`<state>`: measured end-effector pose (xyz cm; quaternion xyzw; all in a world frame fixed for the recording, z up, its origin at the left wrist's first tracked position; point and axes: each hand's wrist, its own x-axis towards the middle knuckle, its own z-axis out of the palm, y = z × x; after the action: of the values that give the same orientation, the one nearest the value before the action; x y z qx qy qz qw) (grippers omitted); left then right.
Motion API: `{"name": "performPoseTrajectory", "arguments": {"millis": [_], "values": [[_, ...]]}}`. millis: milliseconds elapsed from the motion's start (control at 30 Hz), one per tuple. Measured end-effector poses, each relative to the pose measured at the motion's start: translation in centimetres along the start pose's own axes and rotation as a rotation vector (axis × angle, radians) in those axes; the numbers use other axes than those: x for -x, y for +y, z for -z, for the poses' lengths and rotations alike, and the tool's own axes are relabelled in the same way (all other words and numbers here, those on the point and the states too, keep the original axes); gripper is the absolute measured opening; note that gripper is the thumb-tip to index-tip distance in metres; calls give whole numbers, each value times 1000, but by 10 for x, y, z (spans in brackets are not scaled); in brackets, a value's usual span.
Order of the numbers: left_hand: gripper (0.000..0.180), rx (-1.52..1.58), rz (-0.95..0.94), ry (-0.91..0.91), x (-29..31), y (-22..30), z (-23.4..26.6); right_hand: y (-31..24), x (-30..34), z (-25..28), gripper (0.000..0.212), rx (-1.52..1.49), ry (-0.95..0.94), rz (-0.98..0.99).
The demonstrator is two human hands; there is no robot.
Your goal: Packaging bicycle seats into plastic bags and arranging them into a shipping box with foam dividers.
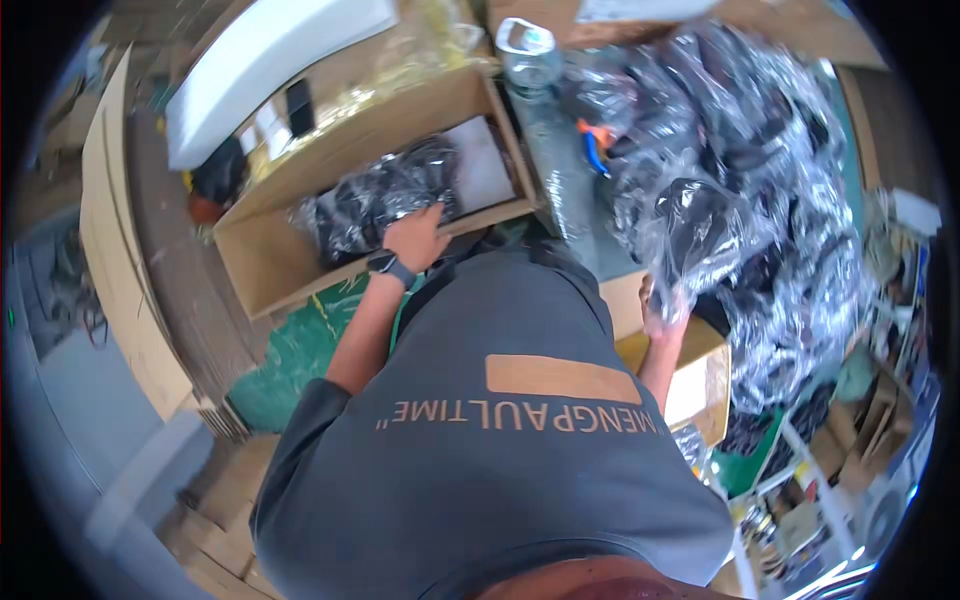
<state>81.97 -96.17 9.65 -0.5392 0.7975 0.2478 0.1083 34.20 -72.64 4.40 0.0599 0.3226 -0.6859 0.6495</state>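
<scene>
An open cardboard box [262,270] stands in front of me on the left, with black items in clear plastic bags [385,190] lying inside. My left hand [418,238], with a dark watch at the wrist, reaches over the box's near wall. Its fingers lie stretched against the bagged items. On the right, my right hand [668,308] is closed around the gathered end of a clear plastic bag [700,225] with something black in it. That bag rises from the hand against a large heap of similar bagged black items [760,130].
A clear plastic jug [530,55] stands beyond the box's far right corner. A blue and orange tool [594,148] lies beside the heap. White foam [270,70] and a black phone-like object [299,108] are behind the box. Another open carton [715,390] is near my right forearm.
</scene>
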Motion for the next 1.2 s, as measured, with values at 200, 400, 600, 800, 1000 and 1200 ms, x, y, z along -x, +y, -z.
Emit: {"name": "performPoseTrajectory", "arguments": {"millis": [200, 400, 600, 800, 1000, 1200], "values": [[64, 113, 77, -43, 37, -70, 15, 74, -92, -143, 78, 1128, -222, -13], [63, 183, 282, 153, 114, -154, 24, 240, -199, -371, 55, 2280, -926, 195], [63, 227, 568, 173, 206, -189, 41, 409, -372, -241, 33, 2988, -988, -457], [62, 249, 477, 185, 219, -191, 42, 413, -384, -185, 60, 2582, -348, -227], [62, 193, 116, 103, 142, -161, 62, 224, -216, -299, 52, 1940, -209, 1173], [63, 67, -250, 35, 55, -61, 102, 60, -171, -54, 125, 2083, 1133, 770]]}}
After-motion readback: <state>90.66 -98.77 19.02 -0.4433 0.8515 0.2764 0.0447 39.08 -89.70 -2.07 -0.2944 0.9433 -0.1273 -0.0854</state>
